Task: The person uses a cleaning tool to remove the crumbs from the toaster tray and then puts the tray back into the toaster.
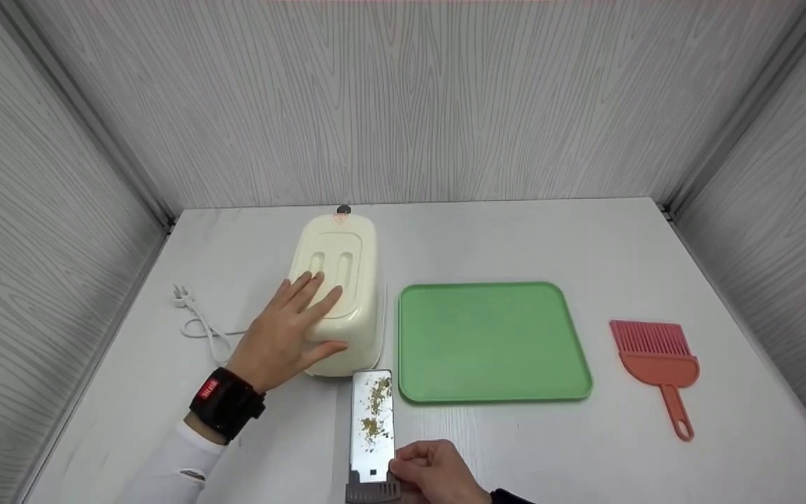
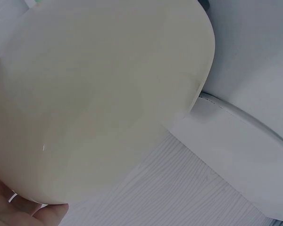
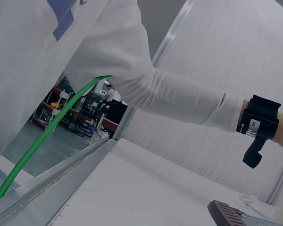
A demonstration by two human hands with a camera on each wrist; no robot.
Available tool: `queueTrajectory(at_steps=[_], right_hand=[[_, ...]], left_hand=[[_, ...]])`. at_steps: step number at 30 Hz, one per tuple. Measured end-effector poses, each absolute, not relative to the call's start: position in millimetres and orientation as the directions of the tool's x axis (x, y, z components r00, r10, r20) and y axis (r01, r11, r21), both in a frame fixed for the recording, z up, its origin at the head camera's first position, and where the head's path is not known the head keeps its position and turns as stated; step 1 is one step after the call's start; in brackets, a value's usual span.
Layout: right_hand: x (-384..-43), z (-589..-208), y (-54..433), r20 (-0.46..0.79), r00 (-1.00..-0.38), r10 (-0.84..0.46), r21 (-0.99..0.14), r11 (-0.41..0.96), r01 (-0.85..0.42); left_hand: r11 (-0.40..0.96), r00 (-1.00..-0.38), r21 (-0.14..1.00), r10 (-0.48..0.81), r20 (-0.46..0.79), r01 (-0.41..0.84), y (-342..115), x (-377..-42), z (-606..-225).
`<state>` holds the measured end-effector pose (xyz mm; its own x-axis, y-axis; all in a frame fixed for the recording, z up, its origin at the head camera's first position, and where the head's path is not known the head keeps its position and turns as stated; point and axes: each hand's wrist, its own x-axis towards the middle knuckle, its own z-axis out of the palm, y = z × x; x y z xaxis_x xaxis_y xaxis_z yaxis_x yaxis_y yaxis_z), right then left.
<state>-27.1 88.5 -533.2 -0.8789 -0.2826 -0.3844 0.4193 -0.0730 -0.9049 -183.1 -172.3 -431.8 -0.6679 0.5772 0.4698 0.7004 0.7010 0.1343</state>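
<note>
A cream toaster (image 1: pixel 336 280) with a lid over its top stands left of the middle of the table. My left hand (image 1: pixel 287 332) rests on the lid's near end with its fingers spread. In the left wrist view the toaster's smooth side (image 2: pixel 104 103) fills much of the picture, with fingertips (image 2: pixel 52 214) at its lower edge. A shiny metal crumb tray (image 1: pixel 373 427) with brown crumbs on it lies in front of the toaster. My right hand (image 1: pixel 438 472) pinches the tray beside its grey-brown handle. That handle (image 3: pixel 225 214) also shows in the right wrist view.
Right of the toaster lies a green rectangular tray (image 1: pixel 490 343). Farther right is a red-orange brush (image 1: pixel 658 367) with pink bristles. The white power cord (image 1: pixel 203 325) and its plug lie to the left. Wood-grain panels (image 1: pixel 410 105) enclose the table's back and sides.
</note>
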Motion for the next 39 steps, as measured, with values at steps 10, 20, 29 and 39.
queueTrajectory(at_steps=[10,20,29,39], right_hand=[[-31,-537,113,-0.352,-0.902,-0.249,-0.932,-0.001,0.363],[-37,-538,139,-0.329,-0.915,-0.233,-0.938,-0.032,0.345],[-46,-535,161,-0.346,-0.919,-0.189,-0.932,-0.042,0.360],[-55,-531,176,-0.351,-0.929,-0.117,-0.934,-0.018,0.356]], left_hand=[[0.697,-0.667,0.143,0.575,0.473,0.702,-172,-183,-432],[0.703,-0.685,0.167,0.564,0.462,0.691,-172,-181,-433],[0.700,-0.688,0.180,0.561,0.460,0.691,-168,-181,-433],[0.702,-0.685,0.205,0.515,0.515,0.682,-162,-177,-437]])
